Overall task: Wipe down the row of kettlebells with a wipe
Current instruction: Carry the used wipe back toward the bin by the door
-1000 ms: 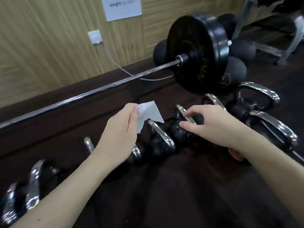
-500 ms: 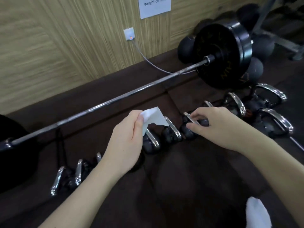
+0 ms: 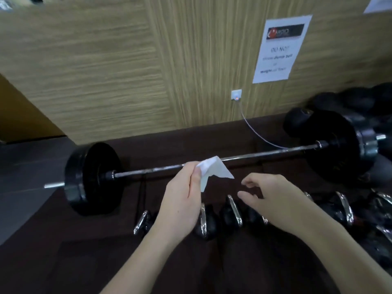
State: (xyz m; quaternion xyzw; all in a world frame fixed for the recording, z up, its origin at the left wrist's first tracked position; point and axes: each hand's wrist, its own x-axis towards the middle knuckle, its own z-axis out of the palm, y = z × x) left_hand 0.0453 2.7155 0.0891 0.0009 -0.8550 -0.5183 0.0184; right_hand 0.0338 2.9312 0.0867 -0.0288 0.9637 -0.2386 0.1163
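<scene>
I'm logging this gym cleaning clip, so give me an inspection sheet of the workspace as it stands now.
Surface: dark floor mat, bare in front.
Job's things: kettlebells in a row with chrome handles; white wipe, crumpled.
Clutter: loaded barbell behind the row; dark weights by the wall.
Grippers: left hand pinches the wipe; right hand open, empty, above the row.
Cables: thin cable from wall socket.
Surroundings: wood-panel wall, notice.

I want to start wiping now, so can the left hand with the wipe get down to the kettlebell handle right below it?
Probably yes: the left hand holds the wipe just above the kettlebell handle, nothing between.
</scene>
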